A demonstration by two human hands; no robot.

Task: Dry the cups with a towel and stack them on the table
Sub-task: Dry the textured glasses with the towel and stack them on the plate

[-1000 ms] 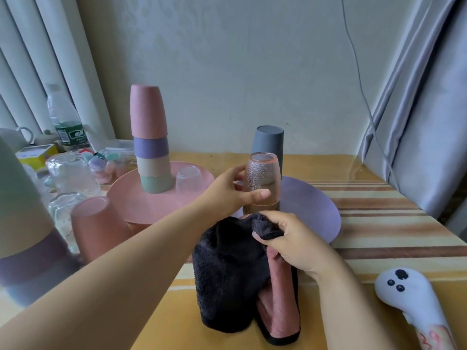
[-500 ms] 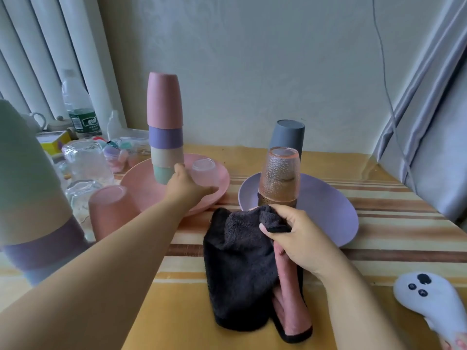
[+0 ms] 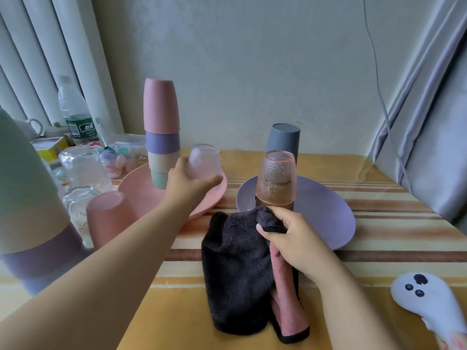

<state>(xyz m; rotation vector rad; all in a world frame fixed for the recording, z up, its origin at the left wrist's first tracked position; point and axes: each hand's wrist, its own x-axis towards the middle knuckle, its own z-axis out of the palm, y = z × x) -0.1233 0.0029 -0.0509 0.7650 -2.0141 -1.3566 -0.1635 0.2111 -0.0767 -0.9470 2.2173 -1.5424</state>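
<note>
A single wide-angle camera sits on the person's head, looking forward and down across the desk (image 3: 379,223) toward the pale wall behind it. It sits close: both forearms enter from the bottom edge, and the purple plate (image 3: 326,210) lies near the middle of the view. Left of that plate straight lines bow outward, and curtains close the frame on either side of it.

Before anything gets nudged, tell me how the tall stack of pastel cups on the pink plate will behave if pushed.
The tall stack of pastel cups looks apt to tip: four upside-down cups, narrow for its height. They seem matte plastic, so probably light and not fragile. On the smooth pink plate it may slide before toppling.
</note>
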